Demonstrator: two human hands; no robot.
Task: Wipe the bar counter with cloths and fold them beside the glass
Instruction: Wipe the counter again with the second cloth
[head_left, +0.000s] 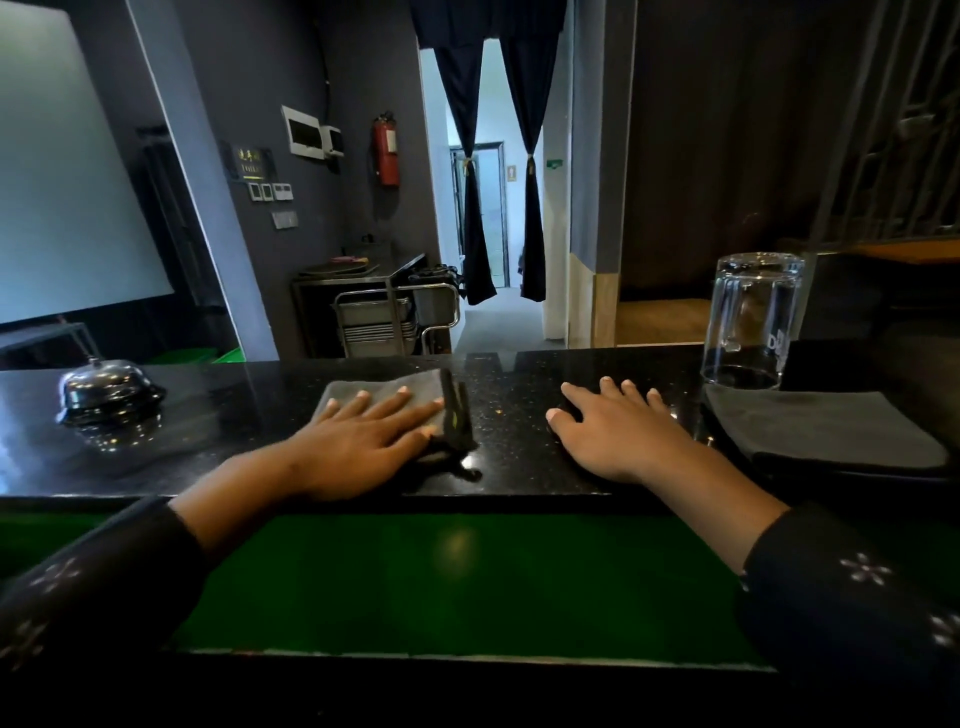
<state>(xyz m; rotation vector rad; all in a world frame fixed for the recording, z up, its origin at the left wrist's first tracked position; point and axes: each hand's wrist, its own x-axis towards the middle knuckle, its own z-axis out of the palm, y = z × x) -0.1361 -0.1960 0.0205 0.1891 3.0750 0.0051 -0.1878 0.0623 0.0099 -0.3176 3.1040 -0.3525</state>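
Step in hand: you look to be wiping the bar counter with the grey cloth under your left hand; I judge the folding not yet begun for this one.
Doing it well: keep your palm flat and the pressure even, and smooth the dark bunched edge at your fingertips so the cloth does not roll under.
Left hand: open flat, fingers spread, pressing on the cloth, gripping nothing.
Right hand: open, palm down on bare counter, fingers splayed, holding nothing; use it as your brace.
Glass: upside down, beyond and outboard of your right hand.
Second cloth: folded, just outboard of your right hand, below the glass.
Bell: well outboard of your left hand; stop your sweep short of it.
Forearms: both reach forward over the counter's near edge.
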